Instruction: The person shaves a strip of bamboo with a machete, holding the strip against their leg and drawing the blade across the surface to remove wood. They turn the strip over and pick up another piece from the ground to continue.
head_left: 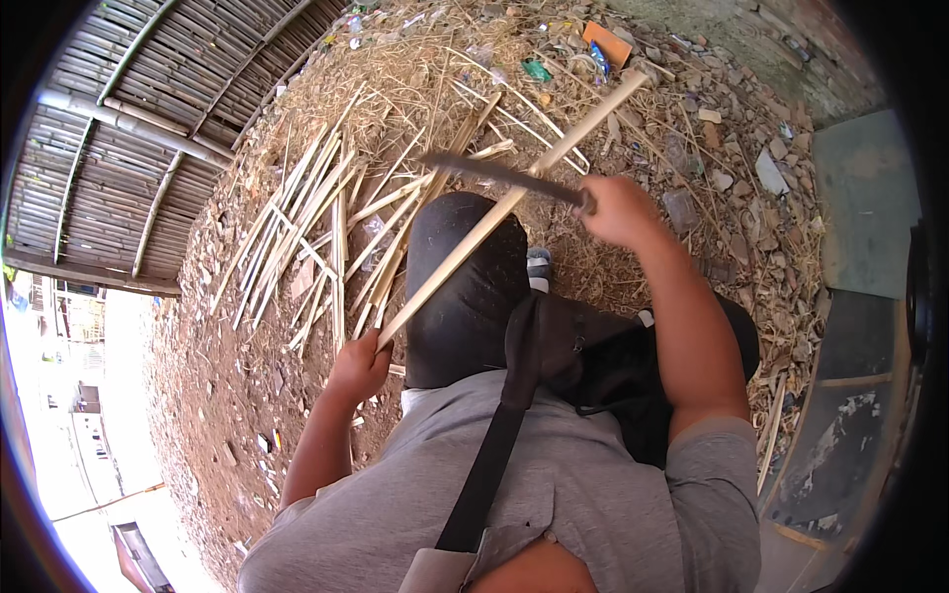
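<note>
Nearest the camera: the wearer's grey shirt [593, 484], a black strap [484, 474] slanting over it; beyond it a dark-trousered knee [455, 222], bent up; a long pale strip [465, 254], by its look split bamboo, passes over the knee, running from the left hand [358, 368] away to the upper right; far end out over littered ground, near an orange piece [610, 44].

Left hand: curled closed round the strip's near end; right hand [623, 211]: closed round the handle end of a long dark blade [494, 171]; blade crosses the strip past the knee, a little blurred; whether the two touch, cannot tell.

Handling, as judged: strip probably light for its length; stiff near the hold, springier toward the free end; likely to split along the grain rather than snap across; smooth faces may slide in a loose grip; edges probably sharp, splinters likely; best hold is close to an end, flat faces between thumb and fingers, knee as a prop beneath; fingers well away from the stretch by the blade; blade looks the heavier thing, the handle its only sensible hold.

About: a heap of split strips [306, 227] on the ground left of the knee; dry shavings beyond; slatted bamboo wall [148, 114] at upper left.
</note>
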`<state>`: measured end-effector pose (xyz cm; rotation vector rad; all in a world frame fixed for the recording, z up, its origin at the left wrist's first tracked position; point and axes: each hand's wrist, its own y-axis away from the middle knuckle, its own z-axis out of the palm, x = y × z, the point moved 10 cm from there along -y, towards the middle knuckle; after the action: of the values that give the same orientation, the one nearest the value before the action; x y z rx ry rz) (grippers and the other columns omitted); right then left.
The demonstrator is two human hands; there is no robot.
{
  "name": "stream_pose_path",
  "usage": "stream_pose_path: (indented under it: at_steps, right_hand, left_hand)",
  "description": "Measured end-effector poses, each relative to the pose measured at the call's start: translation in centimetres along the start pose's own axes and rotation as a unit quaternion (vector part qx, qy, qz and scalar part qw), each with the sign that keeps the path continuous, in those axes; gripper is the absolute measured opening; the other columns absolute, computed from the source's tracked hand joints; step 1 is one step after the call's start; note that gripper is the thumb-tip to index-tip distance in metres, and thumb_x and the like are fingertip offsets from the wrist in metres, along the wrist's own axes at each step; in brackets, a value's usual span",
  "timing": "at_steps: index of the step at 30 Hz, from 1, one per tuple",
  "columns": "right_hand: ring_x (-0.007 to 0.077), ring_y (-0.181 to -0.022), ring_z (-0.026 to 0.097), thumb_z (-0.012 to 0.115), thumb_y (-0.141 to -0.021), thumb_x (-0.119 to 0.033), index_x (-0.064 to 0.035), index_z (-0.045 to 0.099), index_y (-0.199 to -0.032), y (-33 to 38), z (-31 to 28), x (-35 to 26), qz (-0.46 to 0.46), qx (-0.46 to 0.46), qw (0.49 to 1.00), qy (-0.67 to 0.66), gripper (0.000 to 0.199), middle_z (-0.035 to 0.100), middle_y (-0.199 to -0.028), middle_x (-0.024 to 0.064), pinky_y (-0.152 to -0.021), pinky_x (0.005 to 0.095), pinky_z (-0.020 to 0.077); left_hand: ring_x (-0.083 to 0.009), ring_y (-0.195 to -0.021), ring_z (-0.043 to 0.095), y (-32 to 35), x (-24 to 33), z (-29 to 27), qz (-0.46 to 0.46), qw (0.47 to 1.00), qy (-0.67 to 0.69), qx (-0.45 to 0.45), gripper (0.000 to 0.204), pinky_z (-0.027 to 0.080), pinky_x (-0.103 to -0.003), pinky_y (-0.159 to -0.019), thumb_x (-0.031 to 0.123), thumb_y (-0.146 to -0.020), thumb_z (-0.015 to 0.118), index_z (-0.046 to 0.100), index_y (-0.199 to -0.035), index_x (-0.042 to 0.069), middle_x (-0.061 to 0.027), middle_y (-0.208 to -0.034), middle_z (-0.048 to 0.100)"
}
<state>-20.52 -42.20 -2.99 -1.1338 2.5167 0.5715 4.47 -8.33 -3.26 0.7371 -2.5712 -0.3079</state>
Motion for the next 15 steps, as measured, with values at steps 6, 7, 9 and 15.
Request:
stream_pose_path:
  at_steps: [6, 7, 9, 15]
  right_hand:
    - [0.0349, -0.09, 0.072, 0.08, -0.081, -0.026, -0.0098, 0.07, -0.123, 0.3, -2.9, 2.7, 0.053, 0.108, 0.992, -0.02, 0.046, 0.073, -0.093, 0.017, -0.081, 0.0446, 0.0564]
    - [0.0349, -0.09, 0.072, 0.08, -0.081, -0.029, -0.0092, 0.071, -0.12, 0.2, -2.6, 2.6, 0.038, 0.099, 0.993, -0.044, 0.045, 0.073, -0.093, 0.0171, -0.081, 0.0449, 0.0563]
    - [0.0349, -0.09, 0.072, 0.081, -0.081, -0.031, -0.0086, 0.071, -0.118, -0.2, -1.0, 3.2, 0.023, 0.087, 0.993, -0.071, 0.044, 0.074, -0.093, 0.0171, -0.081, 0.0452, 0.0562]
    - [0.0363, -0.091, 0.071, 0.08, -0.082, -0.034, -0.0064, 0.071, -0.108, -1.0, 2.3, 2.4, 0.017, 0.051, 0.978, -0.2, 0.039, 0.073, -0.093, 0.0185, -0.082, 0.0469, 0.0553]
  left_hand:
    - [-0.0508, -0.082, 0.064, -1.1, 0.6, -0.7, 0.004, 1.0, -0.014, 0.017, 0.019, 0.049, -0.058, -0.074, 0.022, -0.095, 0.058, 0.057, -0.094, 0.003, -0.0281, -0.081, 0.066]
    - [-0.051, -0.082, 0.063, -1.1, 0.2, -0.3, 0.014, 1.0, -0.006, 0.023, 0.02, 0.049, -0.058, -0.074, 0.022, -0.095, 0.058, 0.057, -0.095, 0.003, -0.0281, -0.081, 0.066]
    - [-0.0511, -0.082, 0.063, -0.9, 0.1, 0.0, 0.023, 0.999, -0.001, 0.026, 0.02, 0.049, -0.058, -0.074, 0.022, -0.096, 0.058, 0.057, -0.095, 0.002, -0.0281, -0.081, 0.066]
    - [-0.0514, -0.083, 0.064, -0.3, 0.7, -0.7, 0.012, 1.0, -0.011, 0.024, 0.02, 0.049, -0.058, -0.075, 0.023, -0.096, 0.057, 0.058, -0.096, 0.003, -0.0282, -0.083, 0.066]
